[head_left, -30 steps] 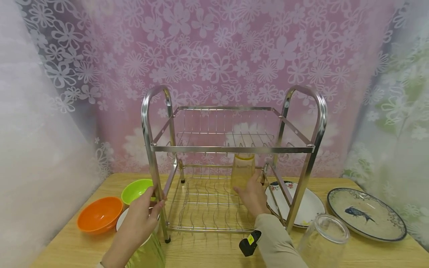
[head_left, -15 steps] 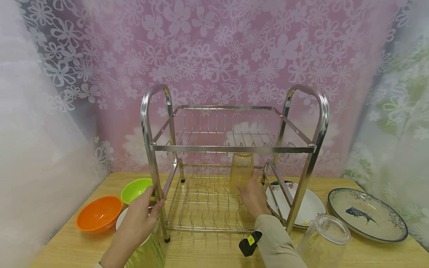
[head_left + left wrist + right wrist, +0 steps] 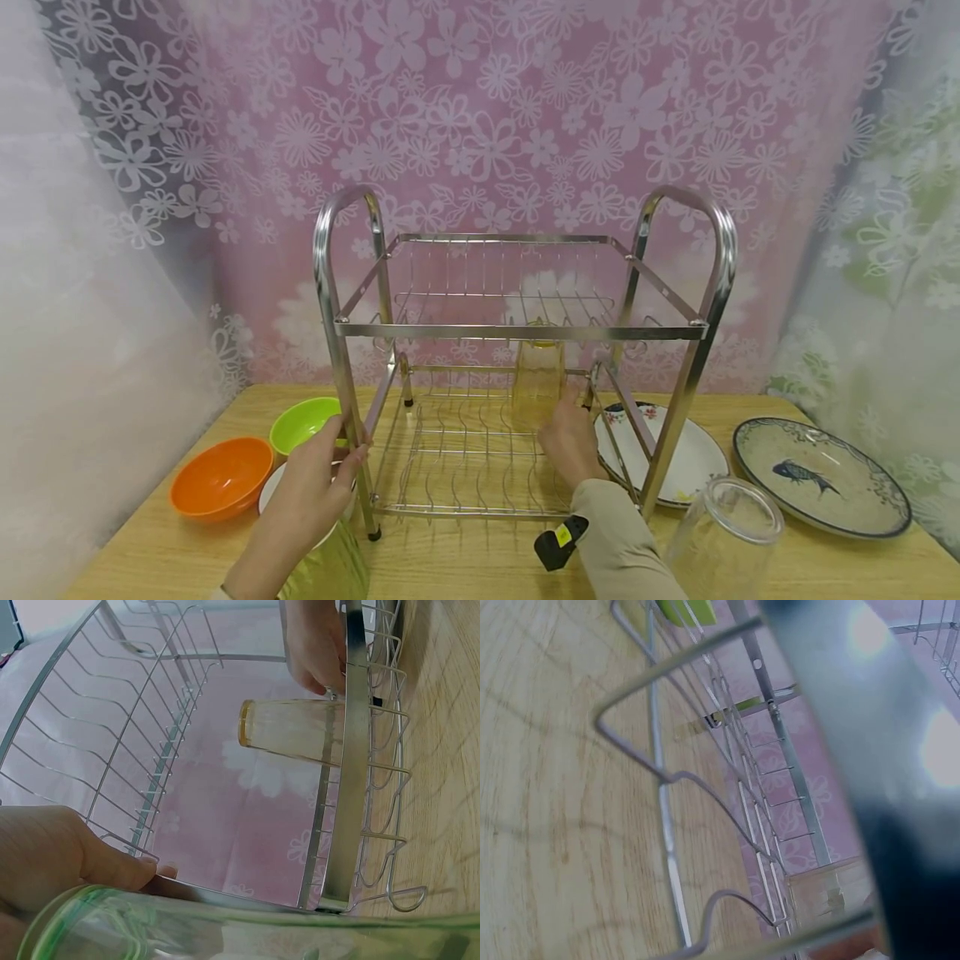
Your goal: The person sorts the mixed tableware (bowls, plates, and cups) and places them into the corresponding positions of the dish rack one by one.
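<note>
A two-tier metal dish rack (image 3: 521, 332) stands on the table. My left hand (image 3: 311, 479) grips its front left post, thumb and fingers on either side. On the lower tier, towards the back right, an amber-tinted drinking glass (image 3: 537, 387) stands upside down. My right hand (image 3: 567, 442) reaches in under the upper tier and lies close along that glass's right side, not wrapped around it. The left wrist view shows the right hand (image 3: 319, 645) beside the glass (image 3: 292, 729). Most of the right fingers are hidden. A green ribbed glass (image 3: 330, 567) stands below my left hand.
At left lie an orange bowl (image 3: 222, 479), a lime green bowl (image 3: 303, 423) and a white bowl (image 3: 272, 490), partly behind my left hand. At right are a white plate (image 3: 686, 458), a fish-painted plate (image 3: 825, 475) and an upturned clear glass (image 3: 723, 542). A patterned curtain hangs behind.
The amber glass has shifted slightly left, and my right thumb has come off its front towards the right. My left hand keeps its grip on the post.
</note>
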Demonstrator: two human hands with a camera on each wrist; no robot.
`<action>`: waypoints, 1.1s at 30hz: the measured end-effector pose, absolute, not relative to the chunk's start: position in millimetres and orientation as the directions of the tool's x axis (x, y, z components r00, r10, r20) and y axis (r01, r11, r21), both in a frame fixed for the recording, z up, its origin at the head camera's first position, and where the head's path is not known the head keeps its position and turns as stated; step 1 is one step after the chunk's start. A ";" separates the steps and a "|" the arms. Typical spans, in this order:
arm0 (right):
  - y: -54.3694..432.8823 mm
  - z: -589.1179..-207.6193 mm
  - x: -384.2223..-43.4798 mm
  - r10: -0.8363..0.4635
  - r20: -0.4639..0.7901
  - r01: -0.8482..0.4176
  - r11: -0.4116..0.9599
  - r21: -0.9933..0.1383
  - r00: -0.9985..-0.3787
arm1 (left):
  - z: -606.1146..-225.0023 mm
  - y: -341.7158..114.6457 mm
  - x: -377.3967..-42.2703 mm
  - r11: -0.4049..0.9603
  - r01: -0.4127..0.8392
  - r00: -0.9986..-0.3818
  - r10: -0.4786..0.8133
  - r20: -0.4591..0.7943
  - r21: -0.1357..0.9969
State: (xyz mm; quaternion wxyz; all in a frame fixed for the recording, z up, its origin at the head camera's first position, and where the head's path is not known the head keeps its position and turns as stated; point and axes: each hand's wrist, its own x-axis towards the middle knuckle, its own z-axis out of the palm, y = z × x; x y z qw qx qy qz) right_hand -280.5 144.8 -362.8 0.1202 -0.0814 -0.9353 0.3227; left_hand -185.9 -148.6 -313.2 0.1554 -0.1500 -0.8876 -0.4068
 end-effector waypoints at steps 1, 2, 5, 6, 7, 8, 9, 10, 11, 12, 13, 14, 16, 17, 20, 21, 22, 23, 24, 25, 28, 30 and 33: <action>144.9 -363.1 -280.7 0.226 0.163 0.077 0.777 -0.624 -0.960 | -313.4 -148.8 -186.0 0.623 0.392 -0.907 0.139 0.398 0.677; 145.2 -363.6 -280.7 0.224 0.157 0.078 0.775 -0.628 -0.962 | -313.6 -149.0 -186.1 0.621 0.391 -0.907 0.138 0.397 0.679; 146.4 -363.6 -279.9 0.219 0.123 0.091 0.764 -0.638 -0.968 | -314.1 -149.2 -186.5 0.618 0.381 -0.912 0.131 0.388 0.688; 147.5 -363.3 -279.0 0.212 0.118 0.089 0.763 -0.640 -0.970 | -314.2 -149.2 -186.8 0.617 0.376 -0.915 0.129 0.383 0.691; 148.9 -362.4 -277.8 0.213 0.101 0.096 0.747 -0.658 -0.972 | -314.2 -149.1 -186.8 0.617 0.370 -0.917 0.125 0.378 0.695; 150.9 -360.9 -276.0 0.215 0.082 0.103 0.725 -0.681 -0.973 | -314.3 -148.9 -187.0 0.615 0.370 -0.918 0.125 0.377 0.696; 153.2 -358.5 -273.8 0.217 0.064 0.113 0.711 -0.694 -0.974 | -314.4 -148.6 -187.0 0.612 0.370 -0.918 0.127 0.375 0.699; 156.0 -355.6 -271.3 0.215 0.048 0.119 0.695 -0.709 -0.975 | -314.5 -148.3 -187.1 0.609 0.371 -0.918 0.129 0.374 0.701; 158.7 -351.7 -268.5 0.208 0.040 0.117 0.684 -0.720 -0.977 | -314.6 -148.1 -187.2 0.607 0.374 -0.917 0.132 0.376 0.701; 161.1 -347.5 -265.7 0.208 0.030 0.119 0.669 -0.734 -0.978 | -314.7 -148.0 -187.1 0.605 0.382 -0.914 0.136 0.381 0.699; 163.1 -342.5 -263.1 0.208 0.023 0.121 0.654 -0.747 -0.978 | -314.7 -148.0 -186.9 0.603 0.391 -0.910 0.142 0.389 0.696; 164.8 -337.8 -261.1 0.200 0.032 0.110 0.659 -0.744 -0.979 | -314.7 -148.1 -187.0 0.601 0.401 -0.906 0.146 0.398 0.691; 166.3 -328.5 -258.1 0.179 0.050 0.083 0.663 -0.744 -0.983 | -314.0 -148.5 -186.9 0.603 0.411 -0.900 0.148 0.410 0.684; 166.1 -324.1 -257.4 0.170 0.062 0.070 0.671 -0.739 -0.984 | -313.5 -148.7 -186.8 0.604 0.415 -0.897 0.149 0.415 0.680; 163.4 -311.7 -255.2 0.135 0.094 0.025 0.685 -0.728 -0.986 | -311.9 -149.3 -186.5 0.603 0.417 -0.897 0.152 0.416 0.680; 161.7 -307.2 -254.3 0.121 0.106 0.008 0.695 -0.719 -0.987 | -311.5 -149.2 -186.5 0.603 0.419 -0.896 0.154 0.415 0.679; 159.9 -302.6 -254.4 0.107 0.138 -0.020 0.719 -0.695 -0.985 | -311.2 -149.2 -186.5 0.603 0.420 -0.896 0.157 0.416 0.678; 157.9 -298.1 -254.3 0.078 0.183 -0.064 0.748 -0.660 -0.980 | -311.1 -149.0 -186.6 0.602 0.422 -0.896 0.159 0.416 0.678; 155.6 -293.4 -254.7 0.060 0.220 -0.095 0.770 -0.631 -0.974 | -311.0 -148.9 -186.8 0.601 0.423 -0.895 0.159 0.417 0.678; 153.0 -288.8 -255.6 0.051 0.255 -0.117 0.792 -0.599 -0.966 | -311.1 -148.8 -186.9 0.601 0.425 -0.894 0.161 0.418 0.677; 146.0 -280.2 -264.5 0.017 0.356 -0.169 0.859 -0.483 -0.934 | -311.2 -148.6 -187.2 0.604 0.428 -0.891 0.158 0.425 0.672; 142.6 -279.1 -272.8 0.020 0.382 -0.172 0.871 -0.461 -0.924 | -311.4 -148.4 -187.0 0.604 0.423 -0.894 0.154 0.421 0.676; 142.8 -286.8 -286.3 0.010 0.454 -0.203 0.886 -0.417 -0.891 | -312.2 -147.5 -186.9 0.595 0.420 -0.898 0.161 0.410 0.686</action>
